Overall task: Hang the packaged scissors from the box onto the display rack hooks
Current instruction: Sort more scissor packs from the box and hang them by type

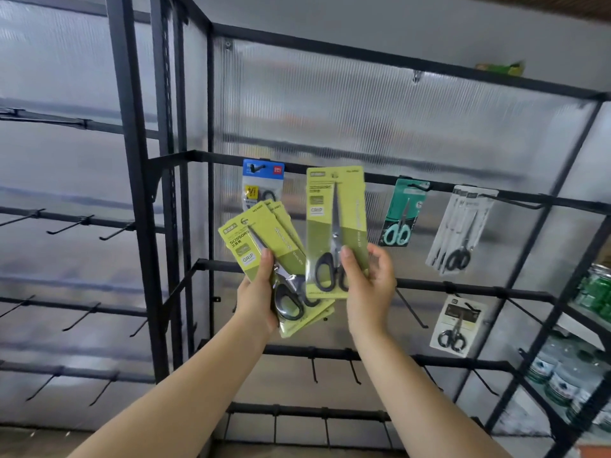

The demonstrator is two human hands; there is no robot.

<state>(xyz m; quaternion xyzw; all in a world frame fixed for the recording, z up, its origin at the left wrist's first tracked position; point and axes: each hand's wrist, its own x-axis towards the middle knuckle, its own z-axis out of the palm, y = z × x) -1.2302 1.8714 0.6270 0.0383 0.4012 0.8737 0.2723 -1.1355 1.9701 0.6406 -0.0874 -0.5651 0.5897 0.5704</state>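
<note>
On the fanned green scissors packs (pixel 261 246) we read "SCISSORS" and "GRIP"; the upright green pack (pixel 335 226) also shows "GRIP", its heading perhaps "SCISSORS".

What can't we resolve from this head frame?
- Count of packs in the left hand: the fanned green packs overlap, so the lower ones are hidden.
- Hook behind the single green pack in the right hand: covered by the card; hung or not is unclear.
- Blue pack: lower half hidden by the fan.
- The box: out of frame.
- Small print: too small.
</note>
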